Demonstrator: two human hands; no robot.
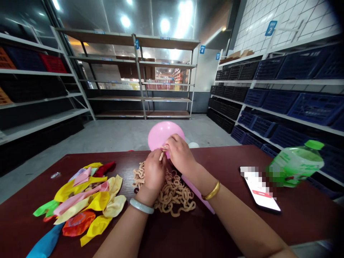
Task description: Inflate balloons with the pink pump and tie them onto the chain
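An inflated pink balloon (162,133) is at the table's far edge, with its neck end towards me. My right hand (181,152) is closed on the balloon's neck, fingertips pinched together. Just beside it, my left hand (154,169) is also closed, and a short end of a tan elastic band (161,156) pokes out between its fingers. The fingers partly hide the balloon's neck. Beneath both hands lies a tangled pile of tan elastic bands (176,197). A long pink object (200,195), partly covered by my right forearm, rests beside the pile.
Flat balloons of several colours (88,199) are heaped on the left of the dark red table (215,233). On the right are a lit phone (259,190) and a green-capped bottle (297,165). Shelving (142,89) and blue crates (309,105) stand beyond.
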